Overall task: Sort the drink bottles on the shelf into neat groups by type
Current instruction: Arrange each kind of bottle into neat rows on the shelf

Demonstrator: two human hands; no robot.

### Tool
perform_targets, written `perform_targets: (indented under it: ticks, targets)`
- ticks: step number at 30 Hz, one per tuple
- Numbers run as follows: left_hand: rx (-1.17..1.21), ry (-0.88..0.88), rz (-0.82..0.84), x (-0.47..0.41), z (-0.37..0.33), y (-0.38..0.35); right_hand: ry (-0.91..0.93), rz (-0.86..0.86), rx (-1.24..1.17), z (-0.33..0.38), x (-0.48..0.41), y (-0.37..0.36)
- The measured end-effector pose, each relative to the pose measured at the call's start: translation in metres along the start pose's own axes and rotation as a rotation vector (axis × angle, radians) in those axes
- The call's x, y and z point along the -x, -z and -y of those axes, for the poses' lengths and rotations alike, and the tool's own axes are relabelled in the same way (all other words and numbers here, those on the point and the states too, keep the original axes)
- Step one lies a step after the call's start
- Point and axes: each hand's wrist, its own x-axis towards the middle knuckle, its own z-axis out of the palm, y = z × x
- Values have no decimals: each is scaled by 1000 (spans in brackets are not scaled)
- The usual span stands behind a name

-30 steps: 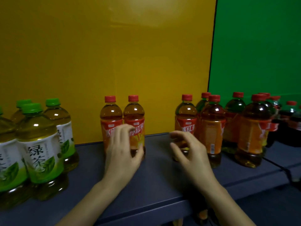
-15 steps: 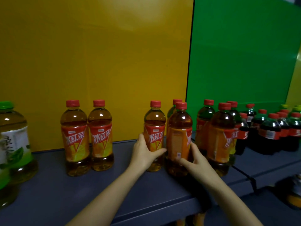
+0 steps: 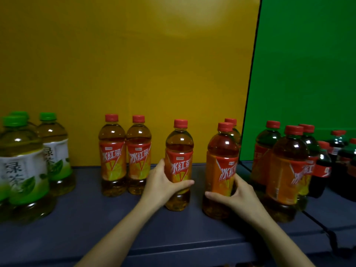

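My left hand (image 3: 161, 185) grips a red-capped iced tea bottle (image 3: 179, 151) around its label, at the middle of the blue shelf (image 3: 115, 224). My right hand (image 3: 238, 193) grips a second iced tea bottle (image 3: 221, 162) low on its label, just to the right. Both bottles stand upright. Two matching iced tea bottles (image 3: 125, 155) stand side by side to the left, near the yellow back wall. Another red-capped bottle (image 3: 234, 130) is partly hidden behind the one in my right hand.
Green tea bottles (image 3: 25, 162) with green caps cluster at the far left. More iced tea bottles (image 3: 285, 170) and dark cola bottles (image 3: 323, 170) crowd the right side before the green wall. A dark seam (image 3: 317, 222) crosses the shelf at right.
Both held bottles have slid leftward and toward me, away from the right-hand cluster. The view has swung left, bringing the green tea bottles back in.
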Motion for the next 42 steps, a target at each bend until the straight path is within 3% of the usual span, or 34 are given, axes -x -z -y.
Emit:
perform_targets:
  ticks: [13, 31, 33, 37, 39, 42]
  targets:
    - [-89, 39, -199, 46, 34, 119, 237, 44, 21, 66, -7, -102]
    - [-87, 26, -197, 53, 48, 130, 161, 89, 91, 85, -4, -148]
    - [-167, -66, -318, 56, 42, 128, 152, 93, 119, 81, 1, -140]
    - [-169, -518, -604, 64, 13, 113, 146, -41, 167, 63, 18, -97]
    - [-147, -675, -585, 65, -4, 94, 200, -172, 128, 52, 26, -65]
    - [-127, -739, -360, 57, -23, 52, 266, -398, 75, 35, 35, -12]
